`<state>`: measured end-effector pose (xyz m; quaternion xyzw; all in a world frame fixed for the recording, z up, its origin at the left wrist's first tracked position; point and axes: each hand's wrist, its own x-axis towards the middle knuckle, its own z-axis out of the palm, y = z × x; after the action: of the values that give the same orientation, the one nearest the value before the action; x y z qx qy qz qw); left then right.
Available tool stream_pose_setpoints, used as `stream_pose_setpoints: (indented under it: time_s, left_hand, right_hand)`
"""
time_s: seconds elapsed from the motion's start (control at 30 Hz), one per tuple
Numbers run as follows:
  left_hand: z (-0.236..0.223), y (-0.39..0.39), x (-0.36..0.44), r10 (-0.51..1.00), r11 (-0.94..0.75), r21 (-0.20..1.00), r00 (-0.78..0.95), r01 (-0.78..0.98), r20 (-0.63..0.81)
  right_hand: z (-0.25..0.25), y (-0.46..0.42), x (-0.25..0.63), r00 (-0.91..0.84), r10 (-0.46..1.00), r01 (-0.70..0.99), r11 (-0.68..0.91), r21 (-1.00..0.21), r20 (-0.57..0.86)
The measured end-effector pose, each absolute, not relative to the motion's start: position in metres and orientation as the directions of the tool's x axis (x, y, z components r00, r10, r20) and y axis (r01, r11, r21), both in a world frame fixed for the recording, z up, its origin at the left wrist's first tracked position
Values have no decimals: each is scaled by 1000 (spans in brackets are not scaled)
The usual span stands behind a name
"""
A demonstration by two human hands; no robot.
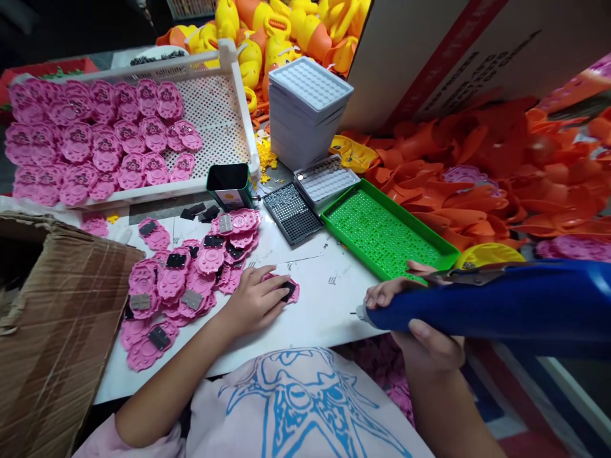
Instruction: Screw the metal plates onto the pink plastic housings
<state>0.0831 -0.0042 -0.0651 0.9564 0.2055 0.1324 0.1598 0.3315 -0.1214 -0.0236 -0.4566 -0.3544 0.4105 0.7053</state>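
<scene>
The left hand (255, 300) lies on a pink piece (294, 293) on the white tabletop (317, 327) (whether it pinches, one cannot tell); the right hand (436, 346) grasps a blue tool (501, 312). Good work wants the piece flat, fingers (272, 296) clear of the tip (361, 312).

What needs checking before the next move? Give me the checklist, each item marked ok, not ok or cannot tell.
1. Blue cylindrical tool secure in the right hand: ok, fingers wrapped around its front end.
2. Tool's grey nose apart from the left hand: ok, bare white table surface lies between.
3. Pink plastic piece with a black rectangular patch fully uncovered: not ok, the left hand's fingers lie over part of it.
4. Tiny silvery pieces present in the black perforated tray: ok, gathered toward its far end.
5. Tool switched on: cannot tell.
</scene>
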Motion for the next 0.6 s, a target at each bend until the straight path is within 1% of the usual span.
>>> stream_pose_setpoints:
  time_s: [0.1, 0.2, 0.3, 0.43, 0.6]
  left_hand:
    - [-64, 2, 84, 402, -862, 390, 905, 324, 136]
    - [-65, 5, 84, 415, -850, 426, 892, 311, 178]
    - [-68, 6, 84, 460, -815, 489, 861, 311, 219]
    - [-73, 5, 83, 508, -783, 522, 832, 339, 222]
    - [-76, 4, 84, 525, -765, 545, 823, 344, 218]
  right_hand:
    - [-25, -120, 330, 422, 900, -256, 237, -937, 112]
    - [-25, -120, 329, 411, 905, -254, 231, -939, 111]
    - [-24, -121, 328, 405, 907, -256, 236, -937, 118]
    - [-23, -121, 328, 408, 907, -257, 226, -940, 106]
    - [-23, -120, 328, 394, 913, -256, 221, -941, 107]
